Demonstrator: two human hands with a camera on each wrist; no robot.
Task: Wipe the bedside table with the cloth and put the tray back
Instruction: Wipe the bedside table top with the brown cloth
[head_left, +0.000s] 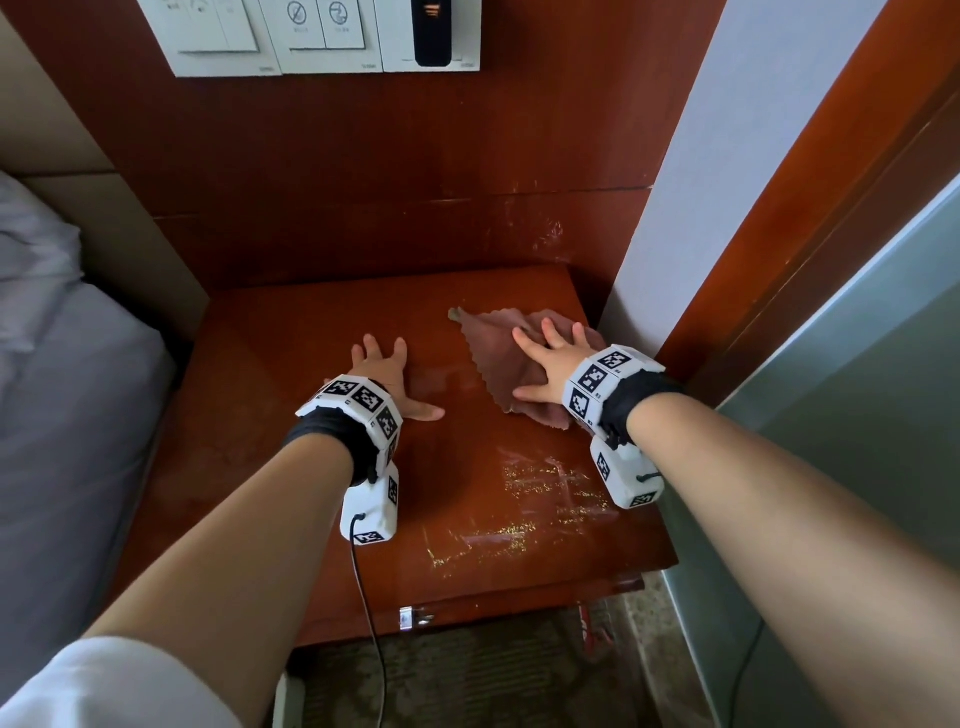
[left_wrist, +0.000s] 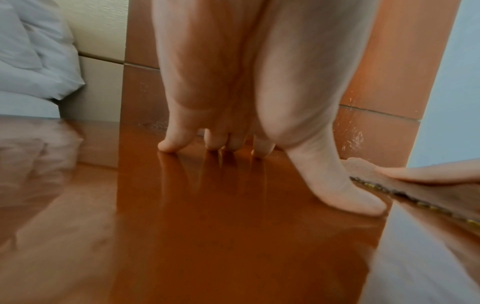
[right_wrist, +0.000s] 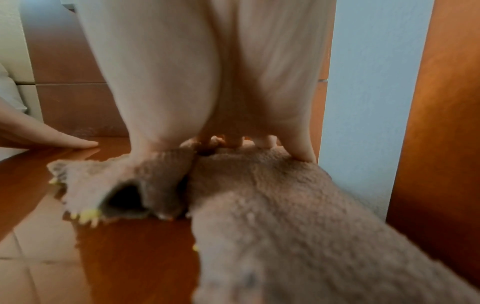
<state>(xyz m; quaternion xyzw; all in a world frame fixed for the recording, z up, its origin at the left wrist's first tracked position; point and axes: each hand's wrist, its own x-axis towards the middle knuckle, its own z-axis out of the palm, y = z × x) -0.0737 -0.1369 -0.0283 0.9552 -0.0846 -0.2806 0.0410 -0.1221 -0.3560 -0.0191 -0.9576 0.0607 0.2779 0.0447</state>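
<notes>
Head view looks down on a glossy red-brown wooden table (head_left: 322, 467), its near right part streaked with pale smears (head_left: 545, 499). A mauve cloth (head_left: 493, 353) with a zigzag-cut edge lies at the table's back right, near the white wall (head_left: 670, 208). The right hand (head_left: 553, 358) lies flat on it, fingers spread and straight, pressing the cloth to the wood. The left hand (head_left: 389, 379) rests beside it on bare wood, fingers splayed, thumb pointing toward the cloth but apart from it. Both wrists carry white blocks printed with black-and-white square markers over black straps. A grey-white bed (head_left: 62, 389) sits to the left, and a white switch panel (head_left: 322, 36) hangs on the wooden wall behind.

Left wrist view shows what the head view cannot: the left fingertips (left_wrist: 168, 147) press the polished top, mirrored in its sheen, while the palm arches off the wood. At the right edge the cloth's (left_wrist: 415, 191) serrated rim lies under a finger of the other hand.

Right wrist view shows the cloth's (right_wrist: 272, 205) fluffy, looped pile, bunched into a fold with a dark hollow under the thumb side, and yellowish stitching on its scalloped border. No tray appears in any view.
</notes>
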